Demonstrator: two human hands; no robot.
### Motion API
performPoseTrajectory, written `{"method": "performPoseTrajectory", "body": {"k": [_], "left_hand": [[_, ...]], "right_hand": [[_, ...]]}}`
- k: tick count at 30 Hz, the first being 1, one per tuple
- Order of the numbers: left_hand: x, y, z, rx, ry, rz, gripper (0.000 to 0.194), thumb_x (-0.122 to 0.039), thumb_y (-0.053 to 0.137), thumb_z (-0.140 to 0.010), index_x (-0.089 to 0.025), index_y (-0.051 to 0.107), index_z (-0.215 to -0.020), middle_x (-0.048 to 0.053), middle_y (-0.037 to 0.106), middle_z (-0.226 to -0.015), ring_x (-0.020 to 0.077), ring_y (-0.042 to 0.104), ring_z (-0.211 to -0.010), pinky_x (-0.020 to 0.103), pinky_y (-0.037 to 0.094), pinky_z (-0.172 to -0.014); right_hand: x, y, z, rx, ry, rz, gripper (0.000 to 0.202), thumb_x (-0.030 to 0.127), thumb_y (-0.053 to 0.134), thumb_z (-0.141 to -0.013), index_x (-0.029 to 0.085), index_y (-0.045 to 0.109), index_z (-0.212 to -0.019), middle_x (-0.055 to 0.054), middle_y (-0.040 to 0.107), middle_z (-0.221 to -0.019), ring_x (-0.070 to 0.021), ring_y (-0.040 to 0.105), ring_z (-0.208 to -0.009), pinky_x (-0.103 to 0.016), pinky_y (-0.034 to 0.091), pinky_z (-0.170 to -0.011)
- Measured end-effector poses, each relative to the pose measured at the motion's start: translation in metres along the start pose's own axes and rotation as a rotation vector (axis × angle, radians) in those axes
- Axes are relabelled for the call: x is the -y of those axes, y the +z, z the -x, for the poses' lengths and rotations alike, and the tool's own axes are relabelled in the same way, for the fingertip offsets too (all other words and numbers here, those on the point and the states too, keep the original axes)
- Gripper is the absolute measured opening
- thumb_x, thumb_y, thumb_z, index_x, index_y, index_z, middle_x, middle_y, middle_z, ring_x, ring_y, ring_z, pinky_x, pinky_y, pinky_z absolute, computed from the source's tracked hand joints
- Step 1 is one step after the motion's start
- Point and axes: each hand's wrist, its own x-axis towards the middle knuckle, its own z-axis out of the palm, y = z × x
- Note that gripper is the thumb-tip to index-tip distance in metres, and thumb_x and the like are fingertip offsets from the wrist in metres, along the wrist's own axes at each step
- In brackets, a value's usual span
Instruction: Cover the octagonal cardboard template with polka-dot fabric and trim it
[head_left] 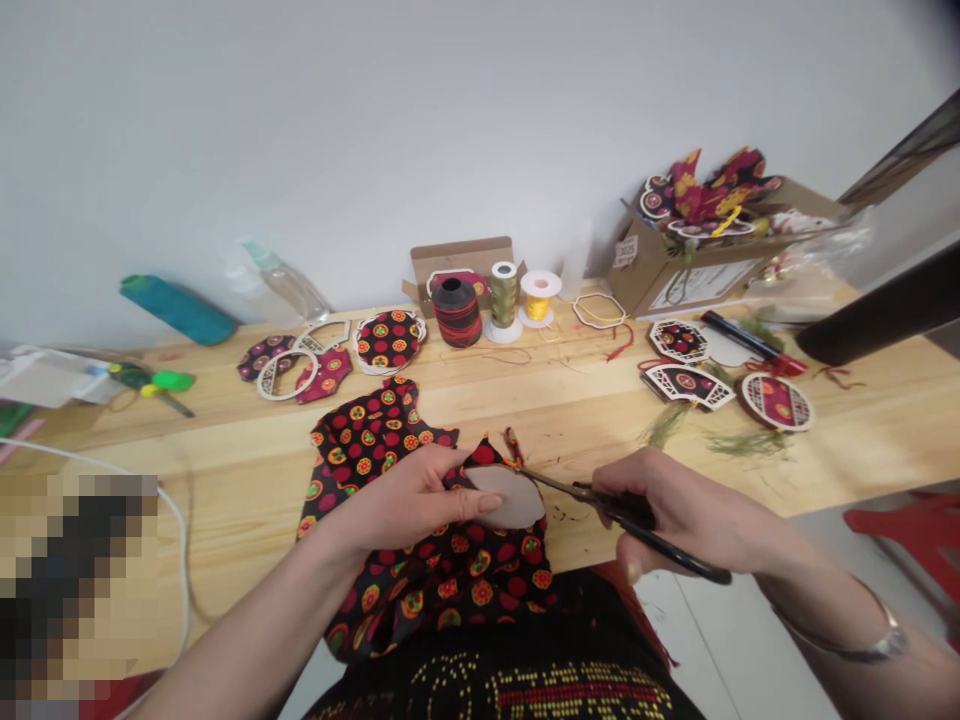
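The oval card [525, 505] lies on the patterned fabric [420, 595] at the near edge of the desk [585, 420], part of the cloth spread to its left, probably to give it support. The left hand [427, 495] seems to brace the card and cloth together, presenting an edge to the scissors [559, 484]. Its grip is a pinch, thumb flat on the card, the other fingers mostly hidden beneath. The right hand [675, 505] has its grip closed around the black handles, blade tips at the fabric by the card's upper rim; how far the blades part, I cannot tell.
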Motion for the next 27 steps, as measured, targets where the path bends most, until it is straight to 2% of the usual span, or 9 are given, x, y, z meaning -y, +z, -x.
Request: {"method": "performPoseTrajectory", "body": {"k": [6,11,16,21,27], "left_hand": [[-0.001,0.000,-0.001,0.038,0.026,0.018,0.020,-0.032,0.065,-0.083,-0.021,0.072,-0.099,0.001,0.076,-0.098,0.0159,0.067,-0.092,0.026,0.049,-0.085],[0.000,0.001,0.000,0.037,-0.003,-0.017,0.023,-0.033,0.065,-0.083,-0.019,0.072,-0.100,0.003,0.076,-0.100,0.0164,0.068,-0.087,0.027,0.051,-0.082],[-0.002,0.003,0.001,0.029,-0.009,0.023,0.019,-0.033,0.066,-0.082,-0.019,0.073,-0.091,0.002,0.076,-0.089,0.0151,0.068,-0.081,0.025,0.051,-0.077],[-0.004,0.003,0.001,0.038,0.007,0.053,0.013,-0.029,0.067,-0.082,-0.020,0.074,-0.089,0.000,0.076,-0.086,0.0141,0.067,-0.081,0.023,0.050,-0.076],[-0.002,0.003,0.001,-0.007,-0.008,0.074,0.011,-0.029,0.069,-0.081,-0.021,0.074,-0.087,-0.002,0.076,-0.085,0.0129,0.067,-0.079,0.023,0.050,-0.077]], "right_hand": [[0.000,0.000,-0.001,0.032,-0.014,-0.022,0.042,0.054,0.069,-0.073,0.016,0.051,-0.069,0.005,0.044,-0.060,-0.0084,0.032,-0.056,-0.022,0.025,-0.047],[0.003,0.005,-0.005,0.019,-0.015,-0.061,0.041,0.051,0.072,-0.072,0.016,0.052,-0.068,0.006,0.041,-0.058,-0.0076,0.030,-0.054,-0.022,0.024,-0.046],[0.004,0.010,-0.008,-0.014,-0.022,-0.097,0.034,0.039,0.075,-0.071,0.017,0.050,-0.066,0.006,0.047,-0.057,-0.0069,0.033,-0.054,-0.022,0.025,-0.047],[0.007,0.010,-0.007,0.032,0.025,-0.231,0.028,0.027,0.071,-0.076,0.017,0.049,-0.063,0.004,0.059,-0.055,-0.0063,0.037,-0.050,-0.022,0.023,-0.045],[0.002,0.008,-0.005,0.011,0.009,-0.264,0.031,0.035,0.071,-0.076,0.016,0.049,-0.063,0.005,0.050,-0.055,-0.0066,0.036,-0.051,-0.021,0.022,-0.044]]}}
